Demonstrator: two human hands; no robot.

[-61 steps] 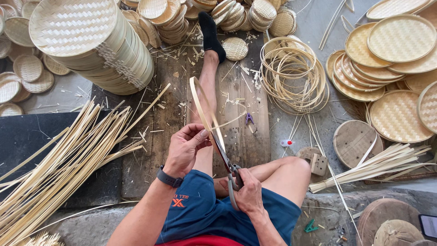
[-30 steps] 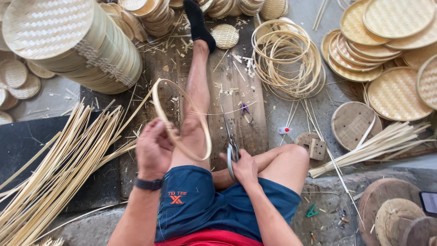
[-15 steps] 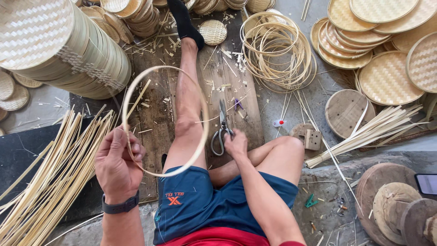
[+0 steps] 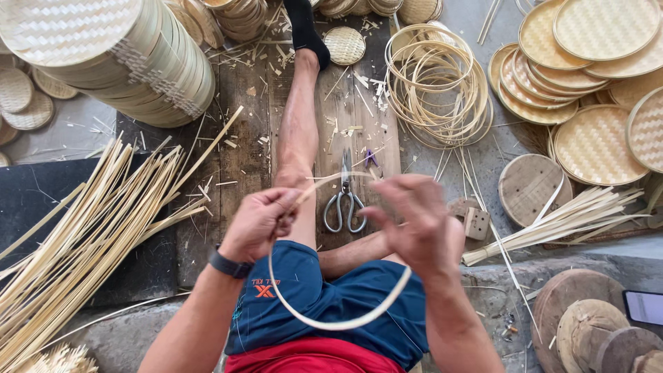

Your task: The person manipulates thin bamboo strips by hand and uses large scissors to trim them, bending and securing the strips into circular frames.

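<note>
Left hand [image 4: 259, 222] pinches one bamboo hoop [image 4: 338, 322] over lap; right hand [image 4: 414, 221] curled on same hoop. One pair of scissors [image 4: 345, 200] on board [image 4: 242, 159]. Earlier right hand rested on scissors, hoop held out left; now both hands meet.

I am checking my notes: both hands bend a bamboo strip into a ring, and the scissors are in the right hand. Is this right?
Not quite. In the head view the scissors lie on the board by the leg, not in the right hand. Both hands do bend the strip, left hand included.
</note>
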